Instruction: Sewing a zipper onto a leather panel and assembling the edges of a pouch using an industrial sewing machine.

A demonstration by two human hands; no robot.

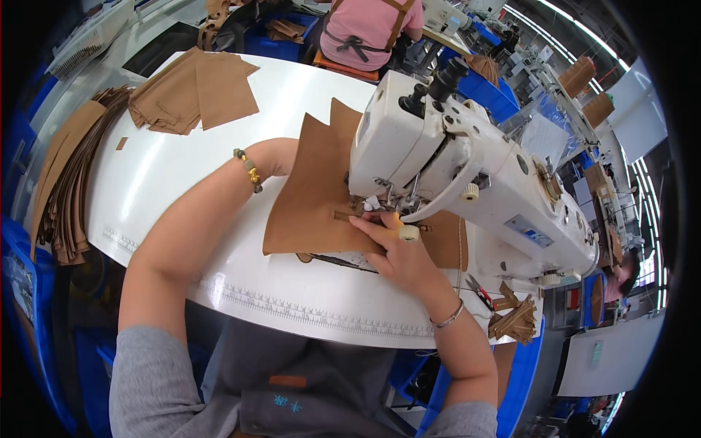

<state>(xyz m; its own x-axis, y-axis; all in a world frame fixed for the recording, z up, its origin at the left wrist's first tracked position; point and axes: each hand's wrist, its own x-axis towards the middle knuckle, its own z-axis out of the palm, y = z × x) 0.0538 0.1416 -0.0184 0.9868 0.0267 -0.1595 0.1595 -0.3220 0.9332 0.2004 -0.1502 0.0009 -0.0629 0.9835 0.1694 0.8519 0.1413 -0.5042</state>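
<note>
A large brown panel, leather-like (303, 212), lies under the head of a white sewing machine (416, 139), its far part standing up. My right hand (401, 255) rests on the panel beside the needle area, fingers stretched and apart, with one fingertip on a narrow brown strip (342, 215). Something yellow covers one of its fingertips. My left hand is out of sight behind the raised panel; only the left wrist (274, 157) and forearm show, so its fingers cannot be made out.
A stack of brown panels (164, 95) sits at the far left of the white table (241, 285); more brown pieces (69, 182) hang over its left edge. Red-handled snips (478, 290) and small brown strips (515, 321) lie right. A person in pink (365, 33) sits ahead.
</note>
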